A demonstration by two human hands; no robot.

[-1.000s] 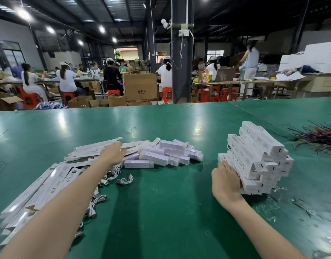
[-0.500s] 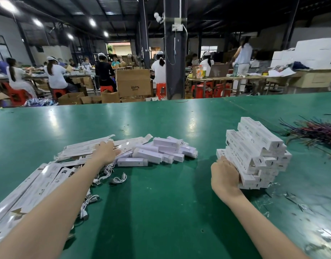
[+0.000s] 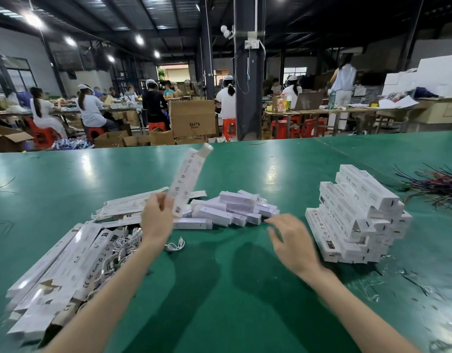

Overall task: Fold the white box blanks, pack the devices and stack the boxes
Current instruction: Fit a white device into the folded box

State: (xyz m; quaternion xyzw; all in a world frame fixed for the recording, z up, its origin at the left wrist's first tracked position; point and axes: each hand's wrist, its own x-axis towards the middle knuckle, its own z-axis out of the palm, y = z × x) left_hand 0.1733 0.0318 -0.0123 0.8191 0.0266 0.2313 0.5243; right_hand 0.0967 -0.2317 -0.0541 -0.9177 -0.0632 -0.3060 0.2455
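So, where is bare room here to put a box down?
Free: green table between the forearms, nearer than the loose boxes; also the far strip beyond them. Crowded: flat blanks and cables left, box stack right.

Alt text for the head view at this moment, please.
The left hand holds one flat white box blank raised above a green table, while the right hand hovers open beside a stack of folded boxes. Loose boxes, more blanks and white cables lie nearby.

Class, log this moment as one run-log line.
left hand: holds box blank raised | right hand: open, empty | box stack: at right
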